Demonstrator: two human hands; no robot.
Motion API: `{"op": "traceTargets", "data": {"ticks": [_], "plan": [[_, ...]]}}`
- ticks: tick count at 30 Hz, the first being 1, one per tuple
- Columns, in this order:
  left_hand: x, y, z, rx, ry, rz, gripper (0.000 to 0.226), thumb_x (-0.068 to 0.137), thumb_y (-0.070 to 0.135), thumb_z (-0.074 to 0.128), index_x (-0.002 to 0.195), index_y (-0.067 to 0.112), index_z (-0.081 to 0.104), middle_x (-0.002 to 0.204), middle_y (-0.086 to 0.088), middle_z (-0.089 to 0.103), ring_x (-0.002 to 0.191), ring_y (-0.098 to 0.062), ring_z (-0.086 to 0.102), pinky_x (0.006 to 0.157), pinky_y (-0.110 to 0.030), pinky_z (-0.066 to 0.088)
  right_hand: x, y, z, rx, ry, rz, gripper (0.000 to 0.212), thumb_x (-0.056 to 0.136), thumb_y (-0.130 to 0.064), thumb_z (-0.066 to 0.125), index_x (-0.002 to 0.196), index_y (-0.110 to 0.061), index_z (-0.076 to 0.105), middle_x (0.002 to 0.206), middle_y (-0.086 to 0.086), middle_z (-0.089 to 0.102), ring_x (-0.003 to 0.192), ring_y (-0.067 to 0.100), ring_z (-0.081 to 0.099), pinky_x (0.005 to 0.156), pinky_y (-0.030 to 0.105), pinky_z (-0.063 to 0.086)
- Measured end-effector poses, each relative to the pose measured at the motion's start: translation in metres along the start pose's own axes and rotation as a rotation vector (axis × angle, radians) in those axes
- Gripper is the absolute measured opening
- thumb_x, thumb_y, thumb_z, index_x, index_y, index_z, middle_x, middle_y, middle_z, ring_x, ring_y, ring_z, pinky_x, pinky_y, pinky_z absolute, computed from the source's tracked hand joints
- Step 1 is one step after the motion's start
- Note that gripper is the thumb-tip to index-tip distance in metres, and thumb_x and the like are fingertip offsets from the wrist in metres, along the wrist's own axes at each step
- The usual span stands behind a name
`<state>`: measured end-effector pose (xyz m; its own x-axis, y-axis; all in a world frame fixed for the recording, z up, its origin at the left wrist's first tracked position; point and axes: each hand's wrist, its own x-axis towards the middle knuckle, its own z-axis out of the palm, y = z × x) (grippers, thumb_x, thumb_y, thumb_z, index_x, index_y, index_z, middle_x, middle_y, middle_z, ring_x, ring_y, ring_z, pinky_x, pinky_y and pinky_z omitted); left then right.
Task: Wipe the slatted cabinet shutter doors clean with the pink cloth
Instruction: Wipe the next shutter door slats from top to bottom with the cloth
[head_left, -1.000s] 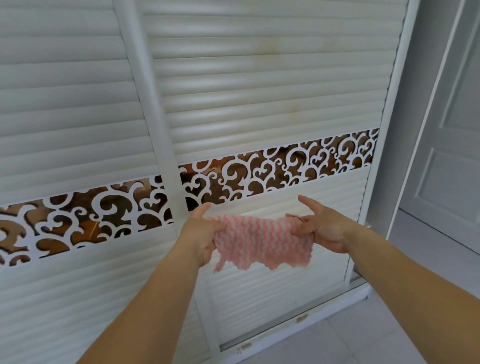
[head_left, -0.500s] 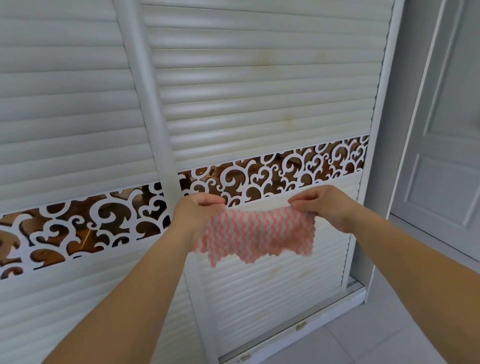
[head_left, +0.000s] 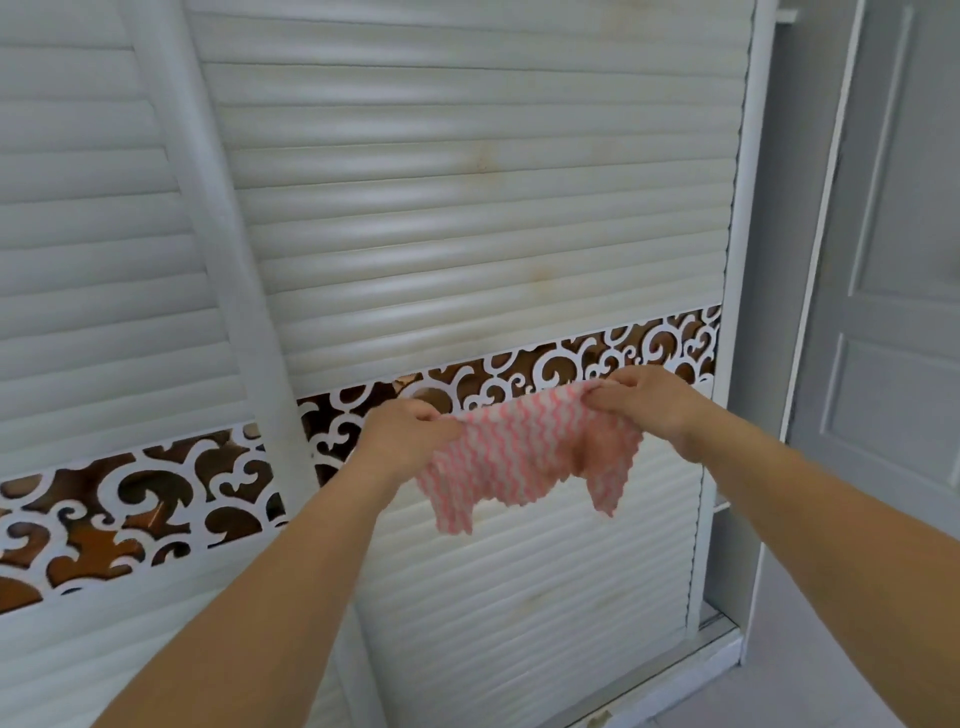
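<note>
Hands stretched a pink-and-white wavy-striped cloth (head_left: 524, 452).
Left hand (head_left: 402, 439) and right hand (head_left: 647, 402) pinched its top corners before the white slatted shutter door (head_left: 467, 208).

Just one cam, head-worn, looking fwd and a bit down, close up on the slatted shutter doors (head_left: 467, 218), w/ a grey panelled door (head_left: 893, 312) at right edge.

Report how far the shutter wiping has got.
Done: nothing visibly; yellowish stains still mark the right shutter door. In hand: the left hand and right hand pinch the pink cloth by its top edge, spread out in front of the door. Left: both slatted doors, including the left shutter door.
</note>
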<state>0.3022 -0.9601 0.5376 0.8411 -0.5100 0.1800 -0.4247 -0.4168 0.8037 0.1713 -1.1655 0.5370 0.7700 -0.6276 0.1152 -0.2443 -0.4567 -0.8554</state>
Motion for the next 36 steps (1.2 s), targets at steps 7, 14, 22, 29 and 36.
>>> {"op": "traceTargets", "data": {"ticks": [7, 14, 22, 29, 36], "plan": [[0.022, 0.074, 0.067, -0.49, -0.083, -0.232, 0.009, 0.084, 0.019, 0.06, 0.082, 0.011, 0.063, 0.079, -0.006, 0.066, 0.066, -0.019, 0.061, 0.061, -0.027, 0.051, 0.037, -0.007, -0.024, 0.14, -0.059, -0.067, 0.012, 0.092, -0.021, 0.058, 0.089, -0.01, 0.06, 0.09, 0.013, 0.067, 0.078, 0.025, 0.067, 0.068, 0.038, 0.06], [0.029, 0.122, 0.095, -0.623, -0.253, -0.205, 0.06, 0.092, 0.059, 0.032, 0.096, 0.013, 0.069, 0.095, -0.01, 0.064, 0.084, -0.025, 0.064, 0.066, -0.038, 0.058, 0.056, 0.001, -0.05, 0.246, -0.385, -0.215, 0.05, 0.077, -0.044, 0.075, 0.113, -0.014, 0.061, 0.104, 0.007, 0.071, 0.091, 0.023, 0.07, 0.08, 0.045, 0.057], [0.058, 0.106, 0.105, -0.338, 0.033, -0.084, 0.045, 0.08, 0.03, 0.07, 0.118, 0.014, 0.052, 0.11, -0.001, 0.057, 0.091, -0.013, 0.056, 0.074, -0.024, 0.043, 0.088, 0.021, -0.075, 0.664, -0.5, -0.148, 0.039, 0.082, 0.017, 0.031, 0.098, -0.002, 0.061, 0.081, 0.011, 0.064, 0.07, 0.021, 0.064, 0.063, 0.031, 0.053], [0.092, 0.096, 0.095, -0.578, -0.272, -0.106, 0.044, 0.074, 0.039, 0.069, 0.108, 0.011, 0.065, 0.1, -0.007, 0.071, 0.092, -0.02, 0.067, 0.08, -0.035, 0.053, 0.122, 0.003, -0.068, 0.764, -0.403, -0.164, 0.034, 0.087, 0.016, 0.037, 0.108, 0.002, 0.06, 0.101, 0.021, 0.066, 0.092, 0.032, 0.065, 0.083, 0.041, 0.055], [0.149, 0.105, 0.062, -0.846, -0.103, -0.049, 0.019, 0.084, 0.019, 0.065, 0.099, 0.007, 0.065, 0.083, -0.008, 0.073, 0.071, -0.017, 0.069, 0.06, -0.028, 0.055, 0.165, -0.045, -0.049, 0.902, -0.539, -0.134, 0.044, 0.084, -0.015, 0.062, 0.122, 0.005, 0.056, 0.121, 0.024, 0.062, 0.111, 0.034, 0.061, 0.092, 0.043, 0.052]]}}
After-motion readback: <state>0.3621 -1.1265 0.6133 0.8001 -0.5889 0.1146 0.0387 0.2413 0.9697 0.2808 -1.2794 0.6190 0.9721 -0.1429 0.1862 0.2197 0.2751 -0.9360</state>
